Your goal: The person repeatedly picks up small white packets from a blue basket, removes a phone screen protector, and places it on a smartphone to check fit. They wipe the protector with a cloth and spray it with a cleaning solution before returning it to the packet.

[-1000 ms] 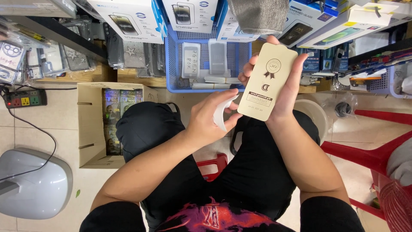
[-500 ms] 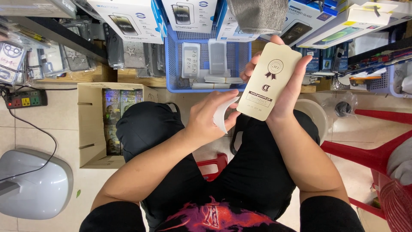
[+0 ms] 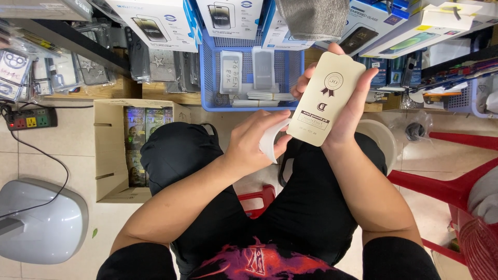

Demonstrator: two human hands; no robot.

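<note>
My right hand [image 3: 348,111] holds a cream-coloured phone-shaped screen protector sheet [image 3: 326,97] upright, fingers wrapped around its edges. My left hand [image 3: 255,144] pinches a curled white backing strip [image 3: 270,141] at the sheet's lower left corner. Both hands hover above my lap, over black trousers [image 3: 311,207].
A blue plastic basket [image 3: 207,78] with flat packets stands ahead on the floor. A cardboard box [image 3: 111,150] of packets sits to the left, by a power strip [image 3: 28,120] and a grey device [image 3: 41,220]. Red stools [image 3: 446,181] are at right. Shelves of boxed screen protectors [image 3: 155,23] line the top.
</note>
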